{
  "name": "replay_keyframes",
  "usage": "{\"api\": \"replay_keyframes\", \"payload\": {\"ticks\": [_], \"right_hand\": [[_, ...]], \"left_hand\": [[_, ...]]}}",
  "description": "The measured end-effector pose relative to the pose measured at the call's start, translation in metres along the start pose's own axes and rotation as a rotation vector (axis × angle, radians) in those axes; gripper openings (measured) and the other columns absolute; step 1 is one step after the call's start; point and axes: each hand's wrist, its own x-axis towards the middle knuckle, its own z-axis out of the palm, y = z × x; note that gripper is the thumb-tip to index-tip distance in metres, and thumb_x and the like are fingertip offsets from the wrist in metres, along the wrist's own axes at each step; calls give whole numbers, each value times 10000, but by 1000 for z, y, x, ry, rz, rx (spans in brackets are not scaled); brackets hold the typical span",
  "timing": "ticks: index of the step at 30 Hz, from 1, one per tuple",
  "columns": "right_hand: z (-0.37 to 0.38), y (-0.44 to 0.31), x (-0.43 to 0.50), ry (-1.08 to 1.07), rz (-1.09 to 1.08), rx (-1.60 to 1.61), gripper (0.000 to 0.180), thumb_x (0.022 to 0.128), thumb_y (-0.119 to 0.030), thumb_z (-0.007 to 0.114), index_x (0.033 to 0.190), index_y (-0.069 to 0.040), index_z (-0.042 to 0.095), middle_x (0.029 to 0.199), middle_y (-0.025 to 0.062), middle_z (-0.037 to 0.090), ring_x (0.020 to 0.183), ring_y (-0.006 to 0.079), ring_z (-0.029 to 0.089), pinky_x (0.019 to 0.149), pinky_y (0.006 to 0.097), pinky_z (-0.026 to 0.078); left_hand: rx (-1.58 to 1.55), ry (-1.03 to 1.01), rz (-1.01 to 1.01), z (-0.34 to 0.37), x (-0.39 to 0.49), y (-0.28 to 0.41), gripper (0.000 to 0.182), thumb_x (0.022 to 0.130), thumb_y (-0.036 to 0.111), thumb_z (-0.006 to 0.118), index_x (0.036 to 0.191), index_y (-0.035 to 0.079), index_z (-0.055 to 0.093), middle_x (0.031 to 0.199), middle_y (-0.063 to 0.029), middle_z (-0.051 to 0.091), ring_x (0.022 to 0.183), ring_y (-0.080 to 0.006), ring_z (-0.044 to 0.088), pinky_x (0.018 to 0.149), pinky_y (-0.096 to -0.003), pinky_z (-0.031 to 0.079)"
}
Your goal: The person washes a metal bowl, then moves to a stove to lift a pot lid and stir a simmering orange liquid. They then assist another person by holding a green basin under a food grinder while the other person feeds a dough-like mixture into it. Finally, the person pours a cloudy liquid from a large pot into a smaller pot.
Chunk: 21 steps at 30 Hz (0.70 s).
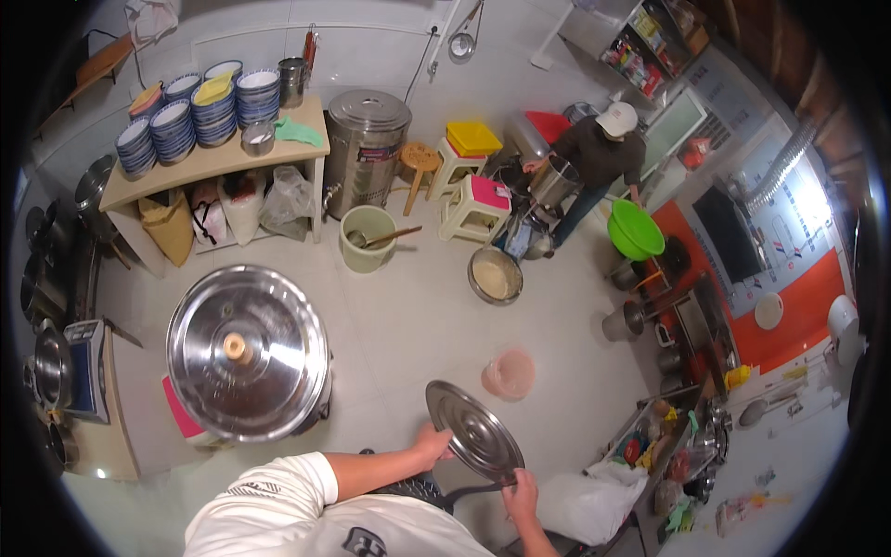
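My left hand [435, 443] grips the left edge of a round stainless steel lid [475, 433], held tilted in front of my body. On the lid's lower right edge is my right hand [522, 493], its fingers closed around the rim; a dark strap or handle runs beside it. To the left of my hands stands a large pot with a shiny domed metal lid [271, 362] that has a wooden knob [237, 347]. A pink plastic bucket [509, 374] is on the floor just beyond the lid I hold.
A person [598, 150] in a white cap holds a green basin [635, 230] at the back right. Near them a metal bowl [495, 276] sits on the floor. Stacked bowls [172, 132] crowd a wooden table [209, 170]. A white sack [592, 501] lies right of me.
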Motion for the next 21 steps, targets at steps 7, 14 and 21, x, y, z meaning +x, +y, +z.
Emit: {"api": "replay_keyframes", "payload": {"ticks": [7, 14, 21], "right_hand": [[16, 32, 323, -20, -47, -24, 409, 857, -170, 751, 1180, 60, 650, 1232, 270, 641, 1153, 445, 602, 1022, 491, 483], [93, -245, 644, -289, -842, 102, 473, 836, -220, 802, 1188, 38, 621, 1366, 254, 567, 1237, 442, 552, 1066, 499, 456], [175, -529, 756, -553, -1455, 171, 283, 798, -124, 795, 1042, -33, 681, 1363, 209, 576, 1214, 432, 575, 1034, 486, 480]], "left_hand": [[16, 296, 310, -27, 166, 215, 306, 943, 85, 572, 1205, -65, 523, 877, -124, 659, 634, -187, 652, 540, -316, 578], [-272, 699, 577, -116, 209, 385, 383, 928, 130, 587, 1278, 1, 503, 1078, -121, 657, 806, -198, 682, 577, -322, 586], [-729, 903, 798, -232, 181, 494, 422, 894, 99, 609, 1275, -17, 469, 1030, -145, 643, 724, -202, 687, 571, -333, 600]]}}
